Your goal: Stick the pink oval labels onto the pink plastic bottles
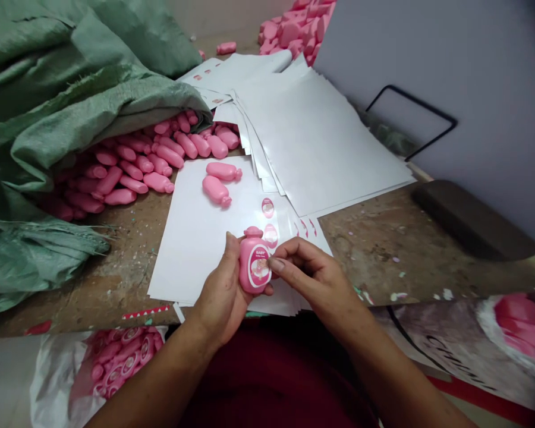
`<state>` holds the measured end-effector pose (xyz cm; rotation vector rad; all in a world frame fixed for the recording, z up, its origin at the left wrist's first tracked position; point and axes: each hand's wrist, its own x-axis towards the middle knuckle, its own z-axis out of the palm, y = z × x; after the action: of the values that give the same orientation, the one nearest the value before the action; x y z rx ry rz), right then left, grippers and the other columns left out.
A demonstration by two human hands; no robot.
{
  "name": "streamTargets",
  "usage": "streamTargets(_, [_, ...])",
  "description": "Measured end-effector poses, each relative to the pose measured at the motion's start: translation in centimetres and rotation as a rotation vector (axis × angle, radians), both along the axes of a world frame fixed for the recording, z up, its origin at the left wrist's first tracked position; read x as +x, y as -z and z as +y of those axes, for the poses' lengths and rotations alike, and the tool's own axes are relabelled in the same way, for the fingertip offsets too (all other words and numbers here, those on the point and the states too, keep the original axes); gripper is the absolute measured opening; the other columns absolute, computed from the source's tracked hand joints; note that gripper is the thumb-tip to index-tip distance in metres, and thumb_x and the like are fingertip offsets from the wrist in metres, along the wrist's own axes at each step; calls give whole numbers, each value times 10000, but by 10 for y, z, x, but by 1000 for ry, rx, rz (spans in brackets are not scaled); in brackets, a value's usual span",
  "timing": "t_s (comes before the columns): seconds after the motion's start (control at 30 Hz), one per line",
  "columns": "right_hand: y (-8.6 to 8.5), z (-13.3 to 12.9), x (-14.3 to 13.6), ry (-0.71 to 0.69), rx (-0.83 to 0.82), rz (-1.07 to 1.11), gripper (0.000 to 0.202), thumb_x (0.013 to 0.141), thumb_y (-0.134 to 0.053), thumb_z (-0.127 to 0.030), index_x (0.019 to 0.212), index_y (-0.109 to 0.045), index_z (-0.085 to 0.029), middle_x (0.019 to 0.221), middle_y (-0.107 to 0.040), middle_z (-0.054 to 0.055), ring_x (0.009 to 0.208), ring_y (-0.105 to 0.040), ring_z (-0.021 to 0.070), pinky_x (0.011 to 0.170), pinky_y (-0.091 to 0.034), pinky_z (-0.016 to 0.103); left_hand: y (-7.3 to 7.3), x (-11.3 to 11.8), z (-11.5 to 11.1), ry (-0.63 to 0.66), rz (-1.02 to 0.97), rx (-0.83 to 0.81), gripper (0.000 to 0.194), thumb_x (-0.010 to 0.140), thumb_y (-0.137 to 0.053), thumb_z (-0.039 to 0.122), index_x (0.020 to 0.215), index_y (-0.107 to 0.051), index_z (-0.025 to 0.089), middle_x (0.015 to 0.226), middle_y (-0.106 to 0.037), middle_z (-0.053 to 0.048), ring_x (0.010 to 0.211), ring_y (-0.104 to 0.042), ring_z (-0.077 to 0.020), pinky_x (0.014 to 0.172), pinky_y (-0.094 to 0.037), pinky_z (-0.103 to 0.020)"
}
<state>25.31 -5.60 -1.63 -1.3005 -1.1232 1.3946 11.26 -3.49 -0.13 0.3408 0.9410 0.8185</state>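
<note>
My left hand [225,291] is wrapped round a small pink plastic bottle [245,261], which stands nearly upright with its neck away from me. On the bottle's front is an oval sticker [259,268] printed "BABY". My right hand [312,270] is closed, its thumb and forefinger pinched at the sticker's right edge. Beneath both hands lies a sticker sheet [187,238] with a column of oval stickers showing near its right side. Two bare pink bottles, one of them a plain bottle [216,190], lie on that sheet beyond my left hand.
A green woven sack [93,113] at left spills many pink bottles [160,157] onto the worktable [361,255]. White sheets [321,137] are stacked behind. A dark brown block [472,220] lies at right. Below the edge, a bag holds labelled bottles [125,359].
</note>
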Motion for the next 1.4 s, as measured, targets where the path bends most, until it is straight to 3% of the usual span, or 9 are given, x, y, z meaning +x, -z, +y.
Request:
streamTargets(0.7, [8, 0, 1, -1, -4, -4, 222, 851, -673, -422, 784, -603, -223, 663, -651, -25, 636, -601, 143, 628, -462, 281, 6, 0, -2, 16, 8, 27, 484, 949, -493, 585, 1184, -636, 187, 1011, -681, -93, 868, -671, -182, 700, -546, -274])
streamTargets(1.03, [8, -1, 3, 27, -6, -107, 236, 833, -665, -442, 781, -600, -221, 694, -618, -18, 656, -570, 146, 632, -455, 288, 8, -1, -3, 20, -4, 41, 463, 922, -566, 563, 1221, -622, 214, 1171, -656, -96, 915, -636, -180, 600, -505, -231])
streamTargets(1.23, [10, 0, 3, 56, 34, -215, 212, 836, -655, -424, 792, -592, -226, 696, -591, -24, 651, -547, 142, 613, -430, 279, 4, -5, -3, 110, 13, 109, 337, 901, -669, 357, 1211, -637, 226, 1155, -646, -72, 1004, -620, -184, 791, -542, -278])
streamTargets(1.4, [10, -2, 6, 33, 106, -374, 175, 875, -624, -409, 855, -621, -236, 721, -633, -11, 665, -575, 158, 632, -425, 295, 3, -8, -3, 142, 21, 110, 410, 889, -664, 220, 1287, -569, 197, 1182, -627, -75, 941, -608, -150, 810, -545, -284])
